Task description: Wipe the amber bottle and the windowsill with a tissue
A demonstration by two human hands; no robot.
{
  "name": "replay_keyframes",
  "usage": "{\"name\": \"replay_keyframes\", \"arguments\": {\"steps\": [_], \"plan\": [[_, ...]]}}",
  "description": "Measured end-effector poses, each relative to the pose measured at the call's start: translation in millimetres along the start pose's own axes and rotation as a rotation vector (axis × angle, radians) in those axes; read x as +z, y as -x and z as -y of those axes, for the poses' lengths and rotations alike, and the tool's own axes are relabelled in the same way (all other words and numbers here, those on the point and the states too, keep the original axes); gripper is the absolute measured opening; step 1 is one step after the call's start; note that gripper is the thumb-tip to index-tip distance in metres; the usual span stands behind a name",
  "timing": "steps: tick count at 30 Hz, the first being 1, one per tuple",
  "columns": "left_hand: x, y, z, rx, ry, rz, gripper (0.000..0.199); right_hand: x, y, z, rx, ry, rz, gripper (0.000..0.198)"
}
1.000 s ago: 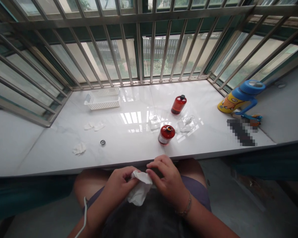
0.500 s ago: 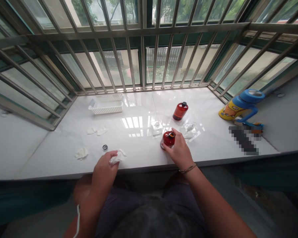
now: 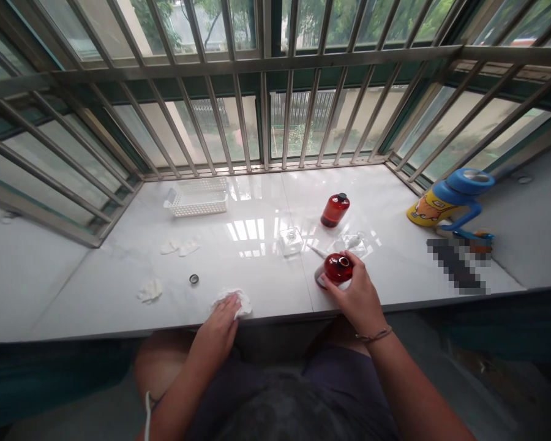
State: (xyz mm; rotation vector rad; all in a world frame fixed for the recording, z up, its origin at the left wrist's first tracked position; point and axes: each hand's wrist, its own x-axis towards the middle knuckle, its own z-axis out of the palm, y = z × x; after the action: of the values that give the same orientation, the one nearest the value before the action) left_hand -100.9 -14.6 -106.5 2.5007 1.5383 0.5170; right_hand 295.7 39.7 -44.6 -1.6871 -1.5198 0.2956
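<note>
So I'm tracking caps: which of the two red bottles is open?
The near red bottle held in the right hand; its mouth is uncovered, while the far red bottle wears a black cap.

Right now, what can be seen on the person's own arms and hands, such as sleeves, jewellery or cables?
Both forearms are bare, with no sleeves or gloves. The right hand has a thin bracelet at its wrist. The left hand wears nothing; a thin white cable hangs beside that arm's elbow.
</note>
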Motion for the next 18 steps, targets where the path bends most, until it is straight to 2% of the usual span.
{"name": "replay_keyframes", "arguments": {"steps": [6,9,14,16,18], "plan": [[12,-23,-4,-0.081,-0.021,0.1,0.065,3,7,-11,0.132,-0.065,0.009,0.096],[5,-39,-4,-0.13,0.049,0.089,0.057,4,9,-15,0.123,-0.064,-0.011,0.096],[-9,-55,15,-0.187,0.064,-0.062,0.044,5,12,-28,0.105,-0.063,-0.067,0.098],[-9,-60,24,-0.15,0.014,-0.04,0.044,6,12,-35,0.076,-0.055,-0.106,0.099],[-7,-64,30,-0.095,-0.038,0.039,0.044,8,13,-42,0.038,-0.047,-0.142,0.1]]}}
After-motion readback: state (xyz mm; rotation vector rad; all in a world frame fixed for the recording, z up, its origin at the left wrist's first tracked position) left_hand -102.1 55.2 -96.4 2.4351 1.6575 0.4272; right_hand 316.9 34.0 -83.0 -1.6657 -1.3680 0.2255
